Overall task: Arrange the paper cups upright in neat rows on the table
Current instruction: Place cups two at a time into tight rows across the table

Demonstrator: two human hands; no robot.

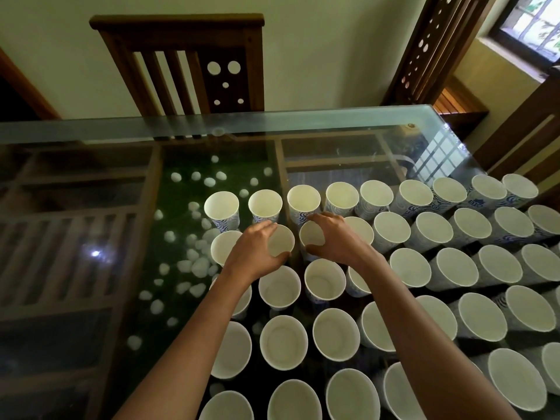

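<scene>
Near the frame's centre, the left hand (256,251) gripped the left cup (282,241), the right hand (336,237) the right cup (310,234); a sideways jerk could topple the neighbouring cups (303,200).

Matt paper cups (324,279) on glossy glass table (303,119); wooden chair (178,22).

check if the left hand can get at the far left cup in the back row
Probably yes, once it lets go: the left hand grips a second-row cup, and the far-left back-row cup stands just beyond its fingers, nothing between. The right hand, on the neighbouring cup, is off to the side.
</scene>
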